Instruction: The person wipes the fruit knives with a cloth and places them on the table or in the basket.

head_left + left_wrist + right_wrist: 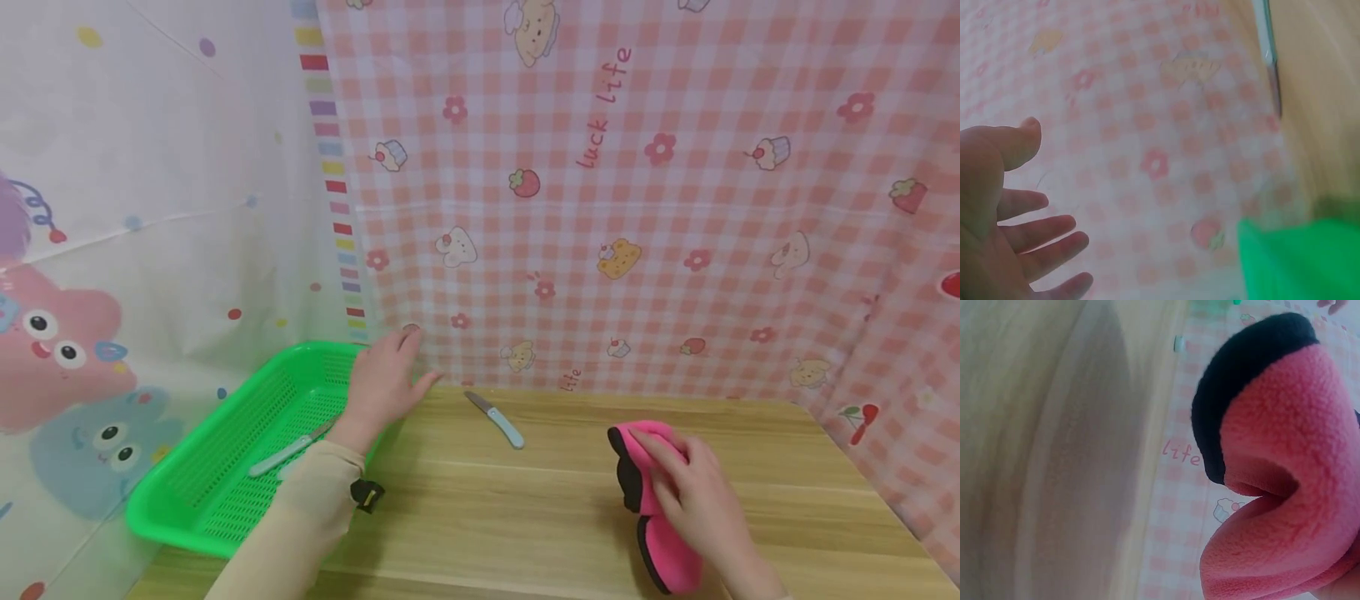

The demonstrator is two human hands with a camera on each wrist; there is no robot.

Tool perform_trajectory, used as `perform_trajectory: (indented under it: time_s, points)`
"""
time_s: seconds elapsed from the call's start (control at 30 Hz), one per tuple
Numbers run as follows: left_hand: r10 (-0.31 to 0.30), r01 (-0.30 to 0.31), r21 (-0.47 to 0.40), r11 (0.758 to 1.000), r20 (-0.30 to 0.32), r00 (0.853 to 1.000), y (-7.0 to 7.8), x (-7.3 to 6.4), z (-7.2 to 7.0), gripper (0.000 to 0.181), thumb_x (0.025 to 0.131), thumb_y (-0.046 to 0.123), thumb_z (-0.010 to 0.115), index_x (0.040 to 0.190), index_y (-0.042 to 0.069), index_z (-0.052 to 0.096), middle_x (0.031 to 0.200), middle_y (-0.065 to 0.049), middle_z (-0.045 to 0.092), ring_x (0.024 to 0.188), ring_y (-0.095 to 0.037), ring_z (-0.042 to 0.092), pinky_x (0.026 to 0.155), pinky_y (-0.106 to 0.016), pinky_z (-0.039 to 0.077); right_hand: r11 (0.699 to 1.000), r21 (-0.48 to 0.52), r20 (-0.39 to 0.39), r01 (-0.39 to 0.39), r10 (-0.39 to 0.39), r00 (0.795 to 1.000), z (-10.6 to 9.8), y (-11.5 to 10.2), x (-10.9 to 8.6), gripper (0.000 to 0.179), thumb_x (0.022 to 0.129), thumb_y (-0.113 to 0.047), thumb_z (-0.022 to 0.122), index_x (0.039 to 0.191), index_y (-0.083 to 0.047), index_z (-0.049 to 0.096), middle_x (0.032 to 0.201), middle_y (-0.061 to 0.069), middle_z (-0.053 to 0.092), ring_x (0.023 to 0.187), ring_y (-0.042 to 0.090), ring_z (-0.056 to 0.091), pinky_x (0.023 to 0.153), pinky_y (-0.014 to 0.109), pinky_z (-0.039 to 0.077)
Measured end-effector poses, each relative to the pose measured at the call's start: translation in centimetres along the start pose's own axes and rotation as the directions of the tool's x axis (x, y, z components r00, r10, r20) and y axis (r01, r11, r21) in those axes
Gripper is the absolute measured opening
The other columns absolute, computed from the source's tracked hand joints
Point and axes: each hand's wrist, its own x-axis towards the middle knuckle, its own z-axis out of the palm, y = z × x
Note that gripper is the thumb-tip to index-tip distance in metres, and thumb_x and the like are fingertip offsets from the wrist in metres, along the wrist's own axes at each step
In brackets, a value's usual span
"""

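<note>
Over the back right rim of a green plastic basket (150, 512) reaches my left hand (382, 379), its fingers spread and nothing in them. The left wrist view also shows this hand (985, 212) with fingers apart, beside the basket's corner (1304, 262). A small knife (288, 452) with a pale blue handle lies inside the basket. Another such knife (498, 421) lies on the table, right of the left hand. My right hand (701, 496) grips a pink fleece piece with black edging (675, 557), folded over on itself and held above the table (1297, 419).
The wooden table (555, 517) meets a pink checked cloth (570, 292) hanging along its back and right. A white printed sheet (187, 208) hangs behind the basket at the left. A black strap buckle (367, 495) sits at the left wrist.
</note>
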Motion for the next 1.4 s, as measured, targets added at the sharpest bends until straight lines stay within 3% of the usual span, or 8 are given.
perform_trajectory:
  time_s: [0.13,0.33,0.53,0.67,0.83,0.97,1.2,1.4]
  points:
    - [-0.009,0.009,-0.002,1.0,0.039,0.999,1.7,0.1,2.4,0.052,0.086,0.046,0.074,0.112,0.003,0.061,0.101,-0.012,0.064,0.082,-0.03,0.063,0.064,-0.046,0.052,1.0,-0.006,-0.025,0.014,-0.014,1.0,0.3,0.2,-0.4,0.06,0.071,0.005,0.071,0.126,-0.018,0.067,0.098,0.016,0.056,0.083,0.028,0.052,0.066,0.044,0.043]
    - [-0.062,0.073,-0.076,0.994,0.137,0.989,4.0,0.1,6.2,0.047,0.087,0.045,0.073,0.109,0.005,0.061,0.098,-0.01,0.063,0.08,-0.027,0.062,0.064,-0.041,0.051,1.0,0.0,-0.021,-0.009,0.009,1.0,0.8,0.1,-1.0,0.061,0.07,0.005,0.072,0.126,-0.018,0.066,0.098,0.017,0.057,0.085,0.032,0.053,0.069,0.046,0.042]
    - [-0.127,0.155,-0.085,0.984,0.264,0.956,6.0,0.1,9.5,0.051,0.088,0.049,0.07,0.107,0.002,0.062,0.098,-0.013,0.062,0.079,-0.025,0.06,0.065,-0.038,0.052,0.998,0.003,0.013,-0.057,0.057,0.998,1.0,-0.2,-1.3,0.062,0.072,0.006,0.074,0.127,-0.021,0.066,0.1,0.017,0.058,0.086,0.03,0.054,0.07,0.046,0.044]
    - [-0.162,0.179,-0.027,0.983,0.309,0.937,7.1,0.0,12.0,0.061,0.089,0.055,0.066,0.119,0.002,0.062,0.108,-0.017,0.063,0.081,-0.025,0.062,0.065,-0.037,0.054,0.998,-0.001,0.018,-0.058,0.058,0.998,1.0,-0.2,-1.3,0.063,0.072,0.006,0.075,0.128,-0.021,0.066,0.1,0.016,0.057,0.085,0.028,0.053,0.068,0.045,0.044]
    - [-0.252,0.259,0.033,0.965,0.372,0.893,8.4,-0.2,14.4,0.067,0.088,0.061,0.064,0.12,0.003,0.064,0.115,-0.019,0.063,0.094,-0.03,0.063,0.074,-0.044,0.055,0.999,0.006,0.0,-0.036,0.036,0.999,1.0,0.0,-1.3,0.06,0.072,0.005,0.073,0.127,-0.018,0.066,0.101,0.017,0.059,0.087,0.03,0.055,0.071,0.046,0.044]
    - [-0.325,0.337,0.038,0.941,0.388,0.863,9.2,-0.1,15.4,0.064,0.086,0.06,0.066,0.115,0.003,0.066,0.123,-0.023,0.062,0.095,-0.032,0.064,0.073,-0.046,0.055,1.0,0.007,-0.007,-0.028,0.028,1.0,1.0,0.0,-1.3,0.058,0.072,0.005,0.072,0.126,-0.016,0.066,0.099,0.016,0.059,0.085,0.03,0.054,0.07,0.046,0.044]
    - [-0.411,0.419,0.068,0.905,0.391,0.824,10.5,0.3,16.2,0.071,0.083,0.059,0.07,0.125,0.002,0.063,0.143,-0.033,0.043,0.1,-0.035,0.063,0.076,-0.048,0.055,0.999,-0.007,0.012,-0.041,0.041,0.999,0.8,-0.1,-1.3,0.059,0.072,0.005,0.073,0.126,-0.018,0.066,0.098,0.014,0.058,0.083,0.027,0.053,0.068,0.044,0.044]
    - [-0.429,0.409,0.139,0.902,0.389,0.815,11.0,0.2,17.0,0.068,0.082,0.063,0.069,0.12,0.005,0.067,0.146,-0.033,0.039,0.079,-0.026,0.062,0.068,-0.042,0.054,0.999,-0.013,0.007,-0.034,0.034,0.999,0.6,0.0,-1.3,0.059,0.072,0.006,0.073,0.126,-0.017,0.066,0.096,0.013,0.058,0.08,0.024,0.052,0.067,0.042,0.043]
